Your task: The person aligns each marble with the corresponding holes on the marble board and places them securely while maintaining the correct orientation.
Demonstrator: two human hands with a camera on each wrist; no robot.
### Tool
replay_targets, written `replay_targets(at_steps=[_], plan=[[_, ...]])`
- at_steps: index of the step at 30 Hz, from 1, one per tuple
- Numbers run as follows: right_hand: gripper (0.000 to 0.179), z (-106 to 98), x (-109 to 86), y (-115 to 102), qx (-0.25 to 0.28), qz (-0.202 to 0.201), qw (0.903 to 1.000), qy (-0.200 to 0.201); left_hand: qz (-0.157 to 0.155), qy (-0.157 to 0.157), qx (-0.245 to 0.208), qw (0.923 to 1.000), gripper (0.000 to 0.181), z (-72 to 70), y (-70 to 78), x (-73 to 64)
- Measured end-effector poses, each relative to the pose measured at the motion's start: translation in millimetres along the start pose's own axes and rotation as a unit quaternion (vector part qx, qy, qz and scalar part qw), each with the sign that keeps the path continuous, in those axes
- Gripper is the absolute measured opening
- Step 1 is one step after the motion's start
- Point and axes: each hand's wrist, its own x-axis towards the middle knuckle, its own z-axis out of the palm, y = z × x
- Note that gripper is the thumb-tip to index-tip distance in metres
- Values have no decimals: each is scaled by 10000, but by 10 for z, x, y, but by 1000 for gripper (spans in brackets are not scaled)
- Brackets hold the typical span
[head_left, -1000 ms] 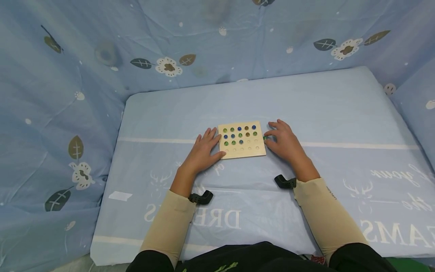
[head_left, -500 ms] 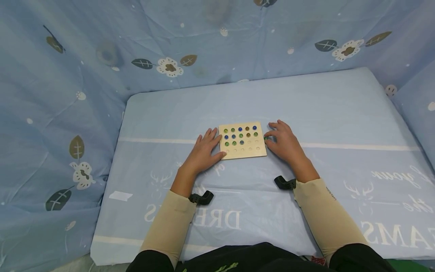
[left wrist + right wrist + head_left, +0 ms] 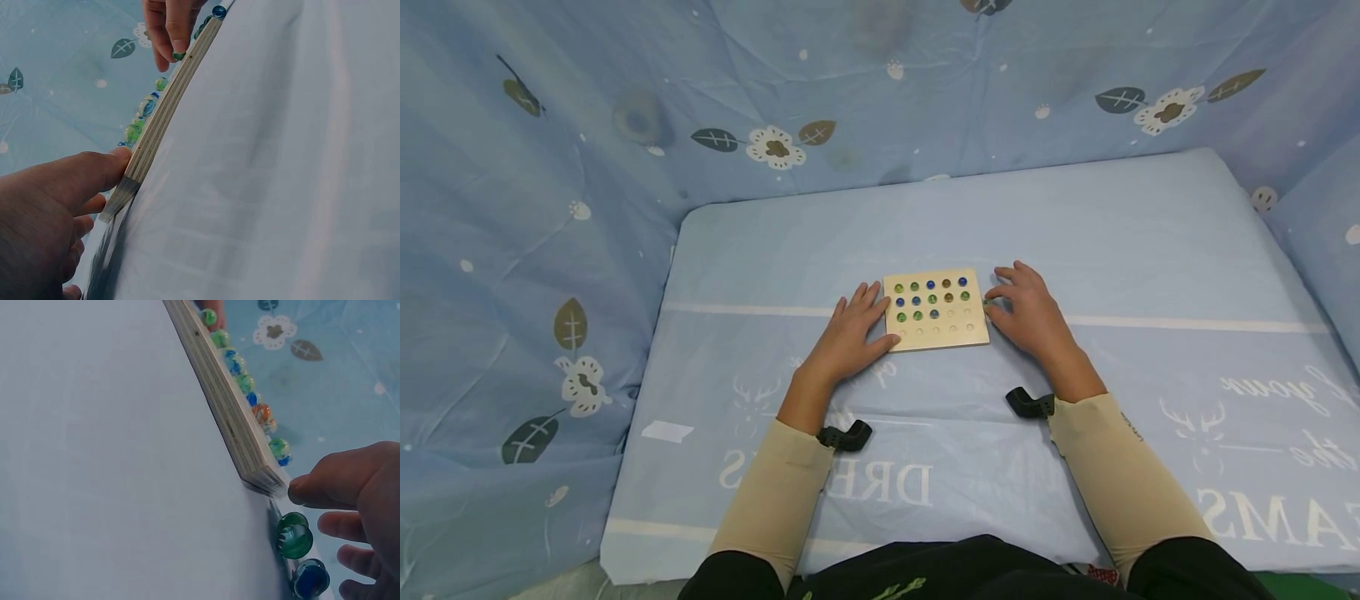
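In the head view a pale wooden board (image 3: 925, 340) with rows of round hollows lies flat, its upper rows filled with glass marbles (image 3: 931, 285). My left hand (image 3: 844, 337) rests at the board's left side, fingers spread, thumb on its front left corner. At the right edge my right hand (image 3: 1028, 312) pinches a green marble (image 3: 179, 56) between thumb and index finger, the other fingers held apart. In the right wrist view the thumb hides that marble. Below this hand, beside the board's end, lie green marbles (image 3: 295, 540) and a blue marble (image 3: 310, 579).
A light blue printed sheet (image 3: 970, 467) covers the table. Blue patterned cloth (image 3: 880, 92) rises behind it and at both sides. A white strip (image 3: 667, 432) sits at the left. Black wrist mounts (image 3: 846, 436) project inward from both forearms.
My right hand has shifted very slightly away from me beside the board's right edge, keeping its pinch on the green marble. The left hand and board stay in place.
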Motion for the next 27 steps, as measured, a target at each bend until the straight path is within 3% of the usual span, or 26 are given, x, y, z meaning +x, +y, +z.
replay_targets(at_steps=[13,20,27], plan=[[18,-11,-11,-17,216,-284,9991,236,-59,-36,-6,10000,72,-7,17,-3],[18,6,-13,-49,329,-205,9990,204,-43,-29,-43,10000,72,-7,16,-6],[18,22,-19,-83,355,-375,9985,185,-44,-22,-61,10000,72,-3,13,-12]])
